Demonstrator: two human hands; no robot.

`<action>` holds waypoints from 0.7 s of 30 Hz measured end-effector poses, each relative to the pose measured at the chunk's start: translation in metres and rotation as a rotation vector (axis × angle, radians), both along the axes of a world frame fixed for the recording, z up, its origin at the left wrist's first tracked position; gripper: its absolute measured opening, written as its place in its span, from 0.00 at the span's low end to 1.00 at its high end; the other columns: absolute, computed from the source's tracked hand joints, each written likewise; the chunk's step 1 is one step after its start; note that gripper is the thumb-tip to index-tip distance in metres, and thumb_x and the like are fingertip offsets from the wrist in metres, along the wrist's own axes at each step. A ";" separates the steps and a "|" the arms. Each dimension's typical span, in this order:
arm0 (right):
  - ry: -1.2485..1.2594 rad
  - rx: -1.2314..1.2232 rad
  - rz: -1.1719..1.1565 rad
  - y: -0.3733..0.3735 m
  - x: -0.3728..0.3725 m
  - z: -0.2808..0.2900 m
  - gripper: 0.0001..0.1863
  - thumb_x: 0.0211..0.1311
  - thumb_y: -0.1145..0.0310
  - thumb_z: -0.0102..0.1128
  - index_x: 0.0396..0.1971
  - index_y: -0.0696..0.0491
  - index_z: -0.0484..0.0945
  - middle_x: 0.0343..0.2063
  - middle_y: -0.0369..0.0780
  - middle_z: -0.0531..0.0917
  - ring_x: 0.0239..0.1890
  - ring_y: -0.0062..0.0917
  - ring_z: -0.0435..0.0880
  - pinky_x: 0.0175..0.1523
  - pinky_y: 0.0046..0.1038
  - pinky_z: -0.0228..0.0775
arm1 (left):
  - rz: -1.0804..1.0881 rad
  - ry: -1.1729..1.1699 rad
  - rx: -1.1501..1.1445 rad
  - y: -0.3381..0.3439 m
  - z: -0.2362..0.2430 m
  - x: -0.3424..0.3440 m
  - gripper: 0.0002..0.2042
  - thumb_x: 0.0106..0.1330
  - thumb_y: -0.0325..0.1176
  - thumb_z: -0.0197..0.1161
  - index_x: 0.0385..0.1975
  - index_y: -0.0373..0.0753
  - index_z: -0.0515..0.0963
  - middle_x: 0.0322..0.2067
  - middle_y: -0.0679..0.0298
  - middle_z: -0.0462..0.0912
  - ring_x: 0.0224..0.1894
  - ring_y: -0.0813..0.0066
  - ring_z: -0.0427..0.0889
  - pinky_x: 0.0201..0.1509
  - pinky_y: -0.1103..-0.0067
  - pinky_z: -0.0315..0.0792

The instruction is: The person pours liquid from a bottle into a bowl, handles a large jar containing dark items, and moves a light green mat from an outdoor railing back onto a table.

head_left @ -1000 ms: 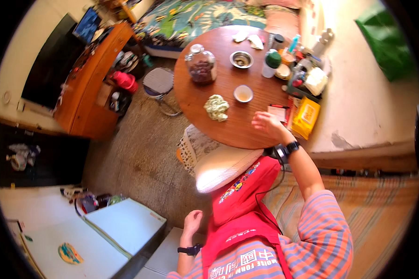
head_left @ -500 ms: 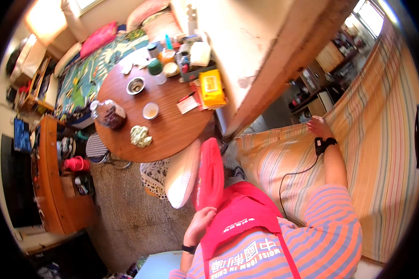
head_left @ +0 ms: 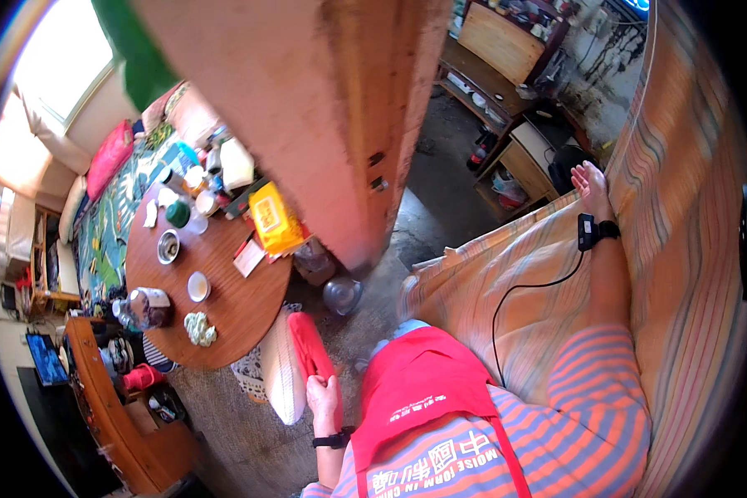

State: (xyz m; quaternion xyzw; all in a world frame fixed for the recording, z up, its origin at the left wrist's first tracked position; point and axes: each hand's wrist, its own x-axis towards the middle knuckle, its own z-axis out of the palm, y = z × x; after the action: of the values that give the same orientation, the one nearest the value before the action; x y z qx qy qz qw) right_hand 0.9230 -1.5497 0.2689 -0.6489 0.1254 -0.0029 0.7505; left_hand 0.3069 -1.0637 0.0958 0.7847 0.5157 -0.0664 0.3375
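Observation:
My left hand [head_left: 324,398] is closed on the lower part of a long, flat red thing [head_left: 310,344]. That thing is held upright at a slant, and I cannot make out its kind. A long white cushion-like piece [head_left: 281,373] lies right beside it. My right hand [head_left: 590,187] is raised at the far edge of a striped curtain [head_left: 515,274], fingers stretched out and parted, with nothing held. The right forearm lies against the cloth, and a black device on that wrist trails a cable [head_left: 506,307]. A red apron [head_left: 427,373] covers my front.
A round wooden table [head_left: 224,324] at left bears a bowl, a cup, jars and a yellow pack [head_left: 275,217]. A wall end [head_left: 357,124] juts out ahead. Beyond it stand wooden shelves [head_left: 506,100]. A clear round container [head_left: 342,295] sits on the floor by the wall.
The view has swung right and forward, so table and bed appear further left and the room beyond the wall shows more. My left hand still holds the red thing; my right stays by the curtain.

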 end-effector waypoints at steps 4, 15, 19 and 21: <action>-0.015 -0.007 -0.056 -0.045 0.059 0.021 0.18 0.64 0.60 0.60 0.48 0.54 0.71 0.44 0.40 0.79 0.46 0.28 0.80 0.48 0.27 0.75 | -0.082 0.296 0.100 -0.012 0.001 0.047 0.20 0.54 0.42 0.70 0.38 0.34 0.73 0.39 0.47 0.80 0.45 0.48 0.79 0.49 0.61 0.72; -0.145 0.092 -0.128 -0.094 0.149 0.062 0.16 0.68 0.67 0.56 0.52 0.56 0.72 0.41 0.39 0.81 0.44 0.25 0.81 0.50 0.25 0.74 | -0.113 0.495 0.139 -0.026 -0.016 0.117 0.23 0.57 0.43 0.67 0.43 0.30 0.72 0.42 0.44 0.79 0.47 0.45 0.78 0.51 0.60 0.72; -0.181 0.150 -0.132 -0.108 0.166 0.073 0.16 0.66 0.68 0.58 0.51 0.56 0.72 0.41 0.39 0.82 0.43 0.24 0.81 0.49 0.25 0.74 | -0.163 0.509 0.174 -0.024 -0.028 0.122 0.24 0.59 0.44 0.65 0.43 0.27 0.72 0.40 0.41 0.80 0.44 0.44 0.79 0.48 0.59 0.72; -0.194 0.201 -0.118 -0.114 0.179 0.074 0.17 0.65 0.69 0.59 0.52 0.57 0.72 0.39 0.39 0.82 0.42 0.22 0.81 0.48 0.24 0.75 | -0.135 0.561 0.114 -0.023 -0.029 0.127 0.26 0.59 0.46 0.66 0.47 0.30 0.70 0.43 0.45 0.79 0.48 0.46 0.78 0.51 0.60 0.72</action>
State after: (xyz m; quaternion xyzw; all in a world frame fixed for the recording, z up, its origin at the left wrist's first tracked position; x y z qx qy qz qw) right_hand 1.1017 -1.6633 0.3433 -0.5585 0.0898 -0.0973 0.8189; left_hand 0.4335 -1.0867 0.0666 0.7859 0.5384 -0.2740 0.1321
